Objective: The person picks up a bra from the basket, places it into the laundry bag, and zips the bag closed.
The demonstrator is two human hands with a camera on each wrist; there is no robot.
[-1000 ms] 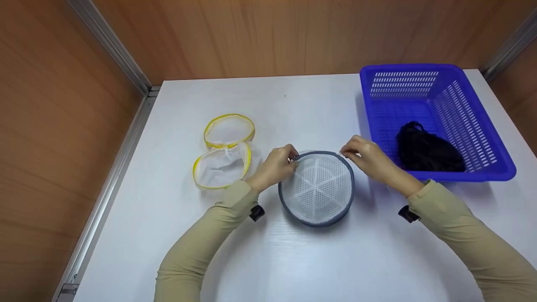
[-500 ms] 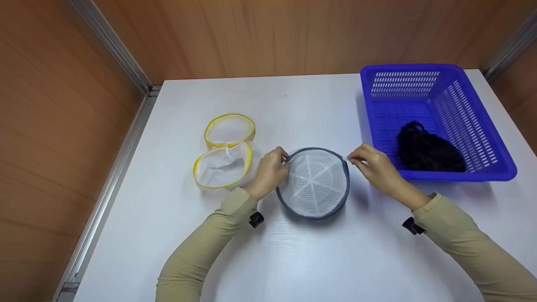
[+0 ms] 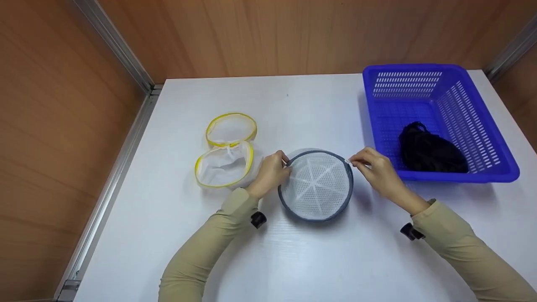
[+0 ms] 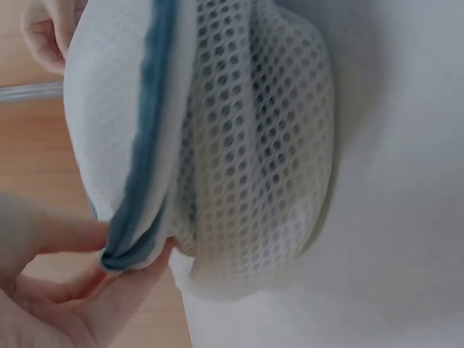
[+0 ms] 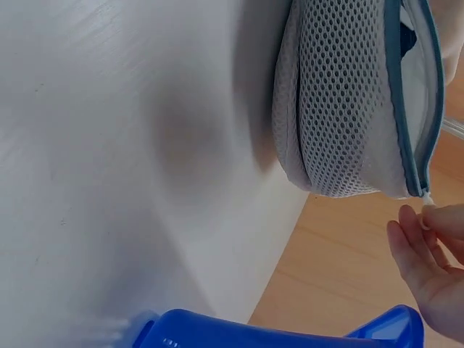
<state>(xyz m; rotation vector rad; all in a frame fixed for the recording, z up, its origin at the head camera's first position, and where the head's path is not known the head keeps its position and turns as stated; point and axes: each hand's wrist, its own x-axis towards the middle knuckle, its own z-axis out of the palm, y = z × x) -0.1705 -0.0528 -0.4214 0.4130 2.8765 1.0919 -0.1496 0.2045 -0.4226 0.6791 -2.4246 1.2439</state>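
Note:
A round white mesh laundry bag [image 3: 315, 186] with a grey-blue zipper edge stands at the middle of the table. My left hand [image 3: 270, 173] pinches that edge at the upper left, where the left wrist view shows the blue zipper tape [image 4: 138, 174] folded between fingers and thumb. At the bag's upper right, my right hand [image 3: 375, 172] pinches the small white zipper pull [image 5: 426, 197]. In the right wrist view the zipper is parted behind the pull, and a dark blue bit [image 5: 407, 36] shows in the gap.
To the left lie two white mesh bags with yellow edges, one farther back [image 3: 231, 128] and one nearer [image 3: 222, 167], overlapping in view. A blue plastic basket [image 3: 495, 138] at the right holds a black cloth bundle [image 3: 432, 151]. Wooden panels [image 3: 268, 37] border the table.
My right hand has moved right and nearer along the bag's edge, with the zipper pull now showing at its fingertips. My left hand has shifted slightly left and nearer, still pinching the edge.

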